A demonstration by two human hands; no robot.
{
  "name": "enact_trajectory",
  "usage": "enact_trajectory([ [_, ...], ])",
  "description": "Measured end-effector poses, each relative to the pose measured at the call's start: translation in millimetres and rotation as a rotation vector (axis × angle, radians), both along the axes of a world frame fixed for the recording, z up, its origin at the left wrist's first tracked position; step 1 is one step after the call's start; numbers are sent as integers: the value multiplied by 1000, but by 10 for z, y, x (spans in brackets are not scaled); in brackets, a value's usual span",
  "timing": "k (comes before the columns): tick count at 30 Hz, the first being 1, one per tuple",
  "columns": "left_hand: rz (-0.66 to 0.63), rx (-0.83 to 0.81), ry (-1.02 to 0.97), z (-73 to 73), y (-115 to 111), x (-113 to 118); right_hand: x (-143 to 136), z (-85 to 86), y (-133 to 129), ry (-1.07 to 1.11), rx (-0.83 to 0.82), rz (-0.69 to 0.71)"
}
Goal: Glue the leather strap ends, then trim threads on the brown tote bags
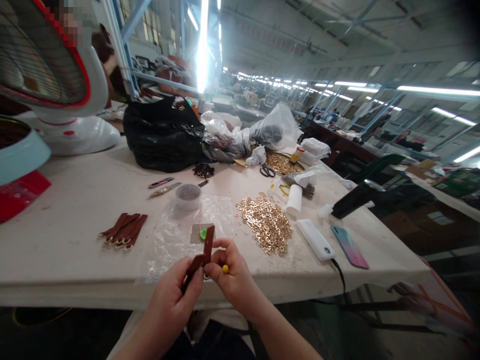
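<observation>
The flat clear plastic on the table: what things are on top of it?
The clear plastic holds a roll of tape at its far edge and, nearer, a small square piece with something green. The left hand and brown strap cover part; anything there cannot be seen.

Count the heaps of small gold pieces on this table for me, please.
2. The near heap lies to the right of the right hand; the far heap is farther back, beside the black scissors. More may be hidden in the black bag.
</observation>
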State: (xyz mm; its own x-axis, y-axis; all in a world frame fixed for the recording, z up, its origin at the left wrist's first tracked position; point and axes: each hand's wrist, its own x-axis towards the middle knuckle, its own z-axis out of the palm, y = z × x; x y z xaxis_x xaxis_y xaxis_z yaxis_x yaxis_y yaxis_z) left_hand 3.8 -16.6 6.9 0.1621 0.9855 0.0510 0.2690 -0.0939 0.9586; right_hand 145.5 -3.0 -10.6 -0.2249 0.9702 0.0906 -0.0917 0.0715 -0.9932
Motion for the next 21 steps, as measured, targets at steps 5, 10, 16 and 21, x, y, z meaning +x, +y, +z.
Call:
enact_trajectory([
  [5, 21, -31, -5, -10, -16, 31, 2, -21, -1, -37, -24, -13],
  [10, -21, -135, -90, -45, 50, -6, -38, -1, 1, 69, -46, -37],
  [16, -54, -64, 36, -40, 109, -66, -71, 1, 23, -82, 34, -86],
  [21, -66, -143, -35, -56, 140, -69, -124, -39, 8, -74, 72, -165],
])
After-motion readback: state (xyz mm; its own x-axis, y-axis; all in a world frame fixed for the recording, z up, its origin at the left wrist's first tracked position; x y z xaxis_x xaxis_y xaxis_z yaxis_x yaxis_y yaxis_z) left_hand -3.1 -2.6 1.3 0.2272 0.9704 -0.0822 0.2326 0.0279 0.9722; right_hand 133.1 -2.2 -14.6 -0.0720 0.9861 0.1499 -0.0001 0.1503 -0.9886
